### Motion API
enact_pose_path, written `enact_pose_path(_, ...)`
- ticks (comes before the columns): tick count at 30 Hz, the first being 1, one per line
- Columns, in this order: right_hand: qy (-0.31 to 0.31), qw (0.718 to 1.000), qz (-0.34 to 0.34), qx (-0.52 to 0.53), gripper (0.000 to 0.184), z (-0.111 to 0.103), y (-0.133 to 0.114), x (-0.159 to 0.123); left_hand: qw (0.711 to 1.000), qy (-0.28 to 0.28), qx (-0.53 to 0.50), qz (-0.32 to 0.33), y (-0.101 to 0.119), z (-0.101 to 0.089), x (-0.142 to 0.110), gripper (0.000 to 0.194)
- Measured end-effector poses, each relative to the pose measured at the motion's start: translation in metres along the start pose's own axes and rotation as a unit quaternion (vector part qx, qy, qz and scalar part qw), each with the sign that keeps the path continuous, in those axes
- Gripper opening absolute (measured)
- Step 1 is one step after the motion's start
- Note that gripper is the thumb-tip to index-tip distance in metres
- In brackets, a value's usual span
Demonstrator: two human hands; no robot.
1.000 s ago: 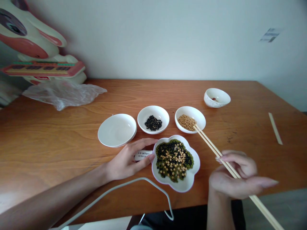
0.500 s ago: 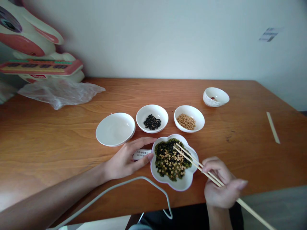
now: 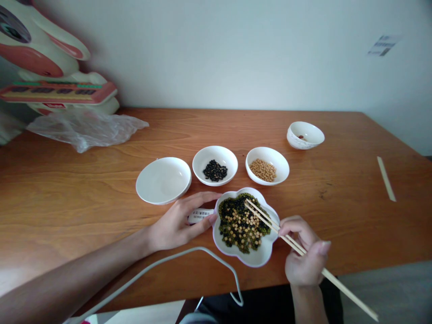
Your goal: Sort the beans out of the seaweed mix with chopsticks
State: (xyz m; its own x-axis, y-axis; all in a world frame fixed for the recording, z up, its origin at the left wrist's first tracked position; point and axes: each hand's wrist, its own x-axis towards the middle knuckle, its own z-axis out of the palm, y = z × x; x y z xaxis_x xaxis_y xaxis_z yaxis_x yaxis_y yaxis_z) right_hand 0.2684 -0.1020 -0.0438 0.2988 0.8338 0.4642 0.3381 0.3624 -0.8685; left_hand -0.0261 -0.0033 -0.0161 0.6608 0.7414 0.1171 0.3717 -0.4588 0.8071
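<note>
A white flower-shaped dish (image 3: 259, 259) holds a mix of green, black and tan beans (image 3: 238, 227). My left hand (image 3: 180, 222) grips its left edge, thumb at the rim and fingers behind, with a white label (image 3: 199, 216) showing in the gap. In my right hand (image 3: 303, 254) is a pair of wooden chopsticks (image 3: 349, 294), their tips close together among the black beans at the top of the dish. Behind the dish stand a bowl of black beans (image 3: 215, 171), a bowl of tan soybeans (image 3: 263, 170) and a white bowl (image 3: 164, 181) with nothing visible inside.
A small bowl (image 3: 303, 136) with a few reddish bits stands farther back right. A paper strip (image 3: 386, 179) lies at the right. A plastic bag (image 3: 86, 130) and toy keyboard (image 3: 57, 93) are back left. A white cable (image 3: 162, 260) loops over the table's front edge.
My right hand has shifted slightly left and up along the chopsticks, and its thumb has drawn in. The chopstick tips stay in the beans. My left hand keeps its hold on the dish.
</note>
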Motion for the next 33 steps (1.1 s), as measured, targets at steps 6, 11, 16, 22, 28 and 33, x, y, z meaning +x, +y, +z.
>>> enact_pose_path(6, 0.009, 1.0, -0.004, 0.003, 0.071, -0.001, 0.0, -0.001, 1.0, -0.002, 0.001, 0.0, 0.0, -0.001, 0.0, 0.051)
enact_pose_path(11, 0.023, 1.0, -0.013, 0.012, 0.072, -0.002, 0.0, -0.002, 1.0, -0.001, 0.002, 0.001, 0.001, 0.0, 0.0, 0.051)
enact_pose_path(16, 0.039, 0.999, -0.024, 0.015, 0.075, -0.002, -0.001, -0.001, 1.0, 0.001, 0.006, 0.001, 0.001, -0.001, 0.0, 0.051)
enact_pose_path(22, 0.07, 0.996, -0.055, 0.024, 0.079, -0.004, -0.003, 0.002, 1.0, 0.001, 0.004, 0.003, 0.001, -0.001, 0.0, 0.051)
enact_pose_path(28, 0.213, 0.96, -0.179, 0.006, 0.073, -0.002, -0.006, 0.017, 1.0, 0.005, 0.005, 0.005, 0.001, 0.0, 0.0, 0.051)
enact_pose_path(33, 0.343, 0.922, -0.178, -0.013, 0.068, 0.01, -0.017, 0.043, 1.0, 0.007, -0.002, 0.005, 0.002, 0.0, 0.0, 0.05)
